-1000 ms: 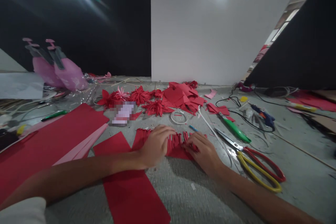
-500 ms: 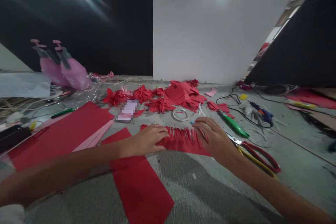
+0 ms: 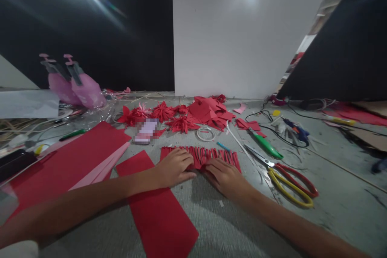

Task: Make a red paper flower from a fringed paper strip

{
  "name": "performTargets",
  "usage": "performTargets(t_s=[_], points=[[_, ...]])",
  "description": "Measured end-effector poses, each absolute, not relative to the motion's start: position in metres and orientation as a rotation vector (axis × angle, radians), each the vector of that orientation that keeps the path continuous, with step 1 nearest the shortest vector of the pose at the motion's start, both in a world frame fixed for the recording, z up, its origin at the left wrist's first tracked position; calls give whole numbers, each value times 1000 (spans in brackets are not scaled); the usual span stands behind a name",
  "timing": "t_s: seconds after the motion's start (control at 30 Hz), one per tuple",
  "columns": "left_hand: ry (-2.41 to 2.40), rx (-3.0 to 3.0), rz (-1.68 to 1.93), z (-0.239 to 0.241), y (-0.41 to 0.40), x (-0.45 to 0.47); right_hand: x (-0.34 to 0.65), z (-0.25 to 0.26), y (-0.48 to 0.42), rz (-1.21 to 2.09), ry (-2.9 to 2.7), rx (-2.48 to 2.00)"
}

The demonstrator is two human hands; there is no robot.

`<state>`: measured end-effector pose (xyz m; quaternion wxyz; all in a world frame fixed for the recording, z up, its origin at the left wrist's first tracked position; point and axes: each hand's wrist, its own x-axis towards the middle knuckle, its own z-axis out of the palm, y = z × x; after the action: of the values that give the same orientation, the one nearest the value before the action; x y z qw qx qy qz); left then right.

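Note:
A strip of red paper [image 3: 225,157] with fringe cut along its far edge lies on the grey floor before me. My left hand [image 3: 178,166] rests over its left half, fingers bent together at the near edge and the thumb along that edge. Close beside it, my right hand [image 3: 221,173] pinches the near edge around the middle of the strip. Between the two hands the paper edge lifts slightly. Under my left forearm lies a long plain red paper piece [image 3: 165,217]. Scissors [image 3: 272,165] with one red and one yellow handle lie half open to the right.
Beyond the strip are a roll of white tape [image 3: 206,133], a blue pen [image 3: 223,146], red paper flowers [image 3: 180,124] and red paper scraps [image 3: 208,109]. A green cutter [image 3: 266,145] and a blue glue gun [image 3: 298,131] lie right. Large red sheets [image 3: 72,157] lie left.
My right hand has moved left and nearer me, from the fringe's right end to the strip's near edge beside my left hand. The strip's right end and the blue pen now show.

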<state>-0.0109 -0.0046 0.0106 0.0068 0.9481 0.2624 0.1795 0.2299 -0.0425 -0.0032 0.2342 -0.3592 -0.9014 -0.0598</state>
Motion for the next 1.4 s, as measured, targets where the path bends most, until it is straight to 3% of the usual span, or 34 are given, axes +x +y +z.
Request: performTargets(t_s=[0.37,0.57,0.77,0.9,1.17,1.4], points=[[883,3092,709,7,1,-5,236,14,-49,-637,-2428,-971],[1059,2922,841,46,9,-16,257,57,-32,-355,-2414,-1218],[1268,2663,641,79,13,-41,256,104,-13,-166,-2259,-1190],[1284,2666,689,85,17,-50,252,116,-5,-225,-2257,-1134],[1194,3296,976,68,-10,-82,265,96,-27,-560,-2558,-559],[1081,3618,615,21,-67,-107,266,40,-81,-625,-2804,-558]])
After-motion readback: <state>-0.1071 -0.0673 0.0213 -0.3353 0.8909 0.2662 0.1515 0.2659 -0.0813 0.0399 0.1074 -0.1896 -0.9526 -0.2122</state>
